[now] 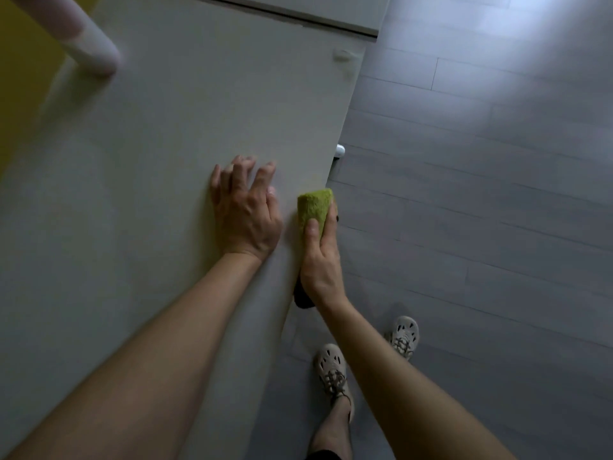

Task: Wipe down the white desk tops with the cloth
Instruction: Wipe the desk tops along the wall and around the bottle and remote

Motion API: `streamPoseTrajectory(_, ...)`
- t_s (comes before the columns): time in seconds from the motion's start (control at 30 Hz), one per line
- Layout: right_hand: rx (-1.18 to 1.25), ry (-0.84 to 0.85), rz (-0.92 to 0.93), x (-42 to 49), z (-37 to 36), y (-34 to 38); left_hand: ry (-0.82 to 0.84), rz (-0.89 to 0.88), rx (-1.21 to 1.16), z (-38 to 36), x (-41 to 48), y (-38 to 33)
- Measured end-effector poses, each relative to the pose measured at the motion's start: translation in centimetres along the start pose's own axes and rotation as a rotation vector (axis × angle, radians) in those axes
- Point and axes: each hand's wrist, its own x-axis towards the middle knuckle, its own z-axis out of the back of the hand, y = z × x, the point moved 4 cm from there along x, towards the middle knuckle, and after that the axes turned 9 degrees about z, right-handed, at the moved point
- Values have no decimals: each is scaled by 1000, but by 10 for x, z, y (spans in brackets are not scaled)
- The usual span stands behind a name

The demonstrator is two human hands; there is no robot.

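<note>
The white desk top (159, 134) fills the left and middle of the head view, its right edge running diagonally. A green cloth (313, 205) is folded over that edge near the front. My right hand (320, 260) is shut on the cloth, thumb pressed on top, fingers wrapped below the edge. My left hand (243, 207) rests flat on the desk just left of the cloth, fingers spread, holding nothing.
A second white desk (298, 8) adjoins at the far end across a dark gap. A pale cylindrical post (83, 38) stands at the upper left by a yellow surface (20, 61). Grey plank floor (481, 194) lies right of the desk, with my feet (331, 370) on it.
</note>
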Motion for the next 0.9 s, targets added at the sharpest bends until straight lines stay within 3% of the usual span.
streamPoseTrajectory(0.13,-30,-90,-4,51,12,8,10,5,-11,3,-15,-4)
streamPoseTrajectory(0.33,-21,-87,-31,2,17,-2,35,15,-34,14,-42,-13)
streamPoseTrajectory(0.53,-76,-90,-33,86,31,17,120,-35,-44,7,-24,4)
streamPoseTrajectory(0.67,13,-44,-61,-29,5,3,300,-201,9,31,-67,33)
streamPoseTrajectory(0.77,-5,57,-73,-123,-6,-12,346,-218,63,65,-126,79)
streamPoseTrajectory(0.9,-75,-25,-125,-71,-12,-10,330,-164,96,71,-140,102)
